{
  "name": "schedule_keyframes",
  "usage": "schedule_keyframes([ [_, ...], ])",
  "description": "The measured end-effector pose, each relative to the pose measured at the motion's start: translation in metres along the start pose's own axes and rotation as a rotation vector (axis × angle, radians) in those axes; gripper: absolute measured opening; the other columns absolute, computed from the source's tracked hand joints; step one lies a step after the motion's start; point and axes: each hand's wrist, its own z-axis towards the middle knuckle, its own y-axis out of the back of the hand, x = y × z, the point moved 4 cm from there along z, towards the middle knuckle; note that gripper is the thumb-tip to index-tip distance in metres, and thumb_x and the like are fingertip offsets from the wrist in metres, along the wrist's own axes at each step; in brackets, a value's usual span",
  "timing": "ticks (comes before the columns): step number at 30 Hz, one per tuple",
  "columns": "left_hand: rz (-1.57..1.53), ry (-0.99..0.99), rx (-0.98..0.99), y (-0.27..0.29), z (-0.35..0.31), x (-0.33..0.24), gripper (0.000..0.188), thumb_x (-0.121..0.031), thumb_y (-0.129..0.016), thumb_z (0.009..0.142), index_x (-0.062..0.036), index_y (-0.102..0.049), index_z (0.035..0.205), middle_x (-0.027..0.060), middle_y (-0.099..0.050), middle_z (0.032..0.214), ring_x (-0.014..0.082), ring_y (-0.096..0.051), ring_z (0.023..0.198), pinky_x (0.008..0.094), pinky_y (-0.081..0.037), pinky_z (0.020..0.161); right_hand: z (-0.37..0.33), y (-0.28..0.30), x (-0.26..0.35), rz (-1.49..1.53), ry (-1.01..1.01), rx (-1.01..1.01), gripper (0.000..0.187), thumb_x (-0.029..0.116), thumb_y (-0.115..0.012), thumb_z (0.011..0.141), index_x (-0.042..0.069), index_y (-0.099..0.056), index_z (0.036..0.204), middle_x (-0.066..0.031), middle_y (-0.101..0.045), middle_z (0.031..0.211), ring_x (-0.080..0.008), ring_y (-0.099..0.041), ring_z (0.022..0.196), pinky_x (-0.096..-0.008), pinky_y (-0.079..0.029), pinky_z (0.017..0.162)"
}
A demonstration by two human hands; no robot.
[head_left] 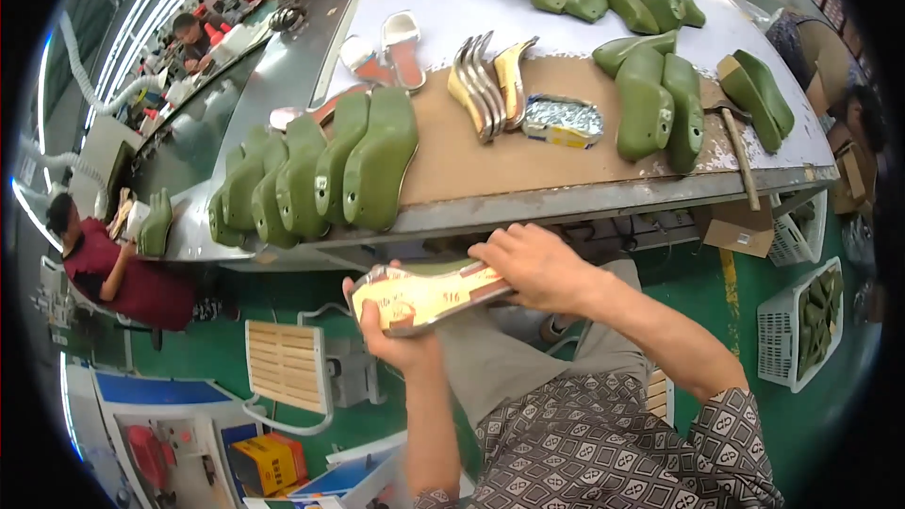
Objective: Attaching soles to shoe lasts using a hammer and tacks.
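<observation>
Over my lap, in front of the table edge, I hold a green shoe last with its sole face up. A yellow and brown insole board covers that face. My left hand grips the wide toe end, thumb lying on the insole and fingers reaching round the far side. Wrapped over the narrow heel end is my right hand, its fingers bent across the edge. A row of green shoe lasts stands on the table beyond my left hand. Nearest beyond my right hand is a tin lined with foil.
Curved insole boards lie stacked beside the tin. A hammer overhangs the table's front edge, near more green lasts. White crates stand on the right floor, a slatted chair at left. Co-workers sit nearby.
</observation>
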Motion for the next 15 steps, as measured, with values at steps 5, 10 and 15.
schedule_keyframes([
  [5,1.317,-0.515,0.245,-0.034,0.025,-0.045,0.053,0.004,-0.054,0.082,0.0009,-0.042,0.133,0.0152,-0.048,0.134,0.0256,-0.047,0.121,0.0357,-0.033,0.105,-0.001,-0.02,0.001,-0.031,-0.053,-0.052,0.03,0.003,-0.059,0.071,0.002,-0.052,0.1,-0.012,-0.055,0.09,-0.0302,-0.055,0.083,-0.0397,-0.047,0.071],
  [10,1.242,-0.414,1.17,-0.17,0.043,0.06,0.024,-0.003,-0.057,0.085,-0.0009,-0.064,0.108,0.0168,-0.066,0.095,0.0323,-0.064,0.091,0.0383,-0.05,0.083,-0.012,-0.019,0.006,-0.061,-0.04,-0.15,0.034,0.009,-0.059,0.073,0.003,-0.054,0.106,-0.0095,-0.054,0.09,-0.0267,-0.055,0.083,-0.0372,-0.047,0.072],
  [15,1.635,-0.521,1.293,-0.231,0.069,0.194,0.029,-0.026,-0.067,0.082,-0.0061,-0.07,0.104,0.0153,-0.069,0.098,0.0298,-0.066,0.089,0.0384,-0.051,0.081,-0.01,-0.024,0.013,-0.087,-0.073,-0.123,0.031,0.012,-0.057,0.075,0.004,-0.054,0.105,-0.0099,-0.054,0.092,-0.0263,-0.055,0.082,-0.0376,-0.045,0.071],
])
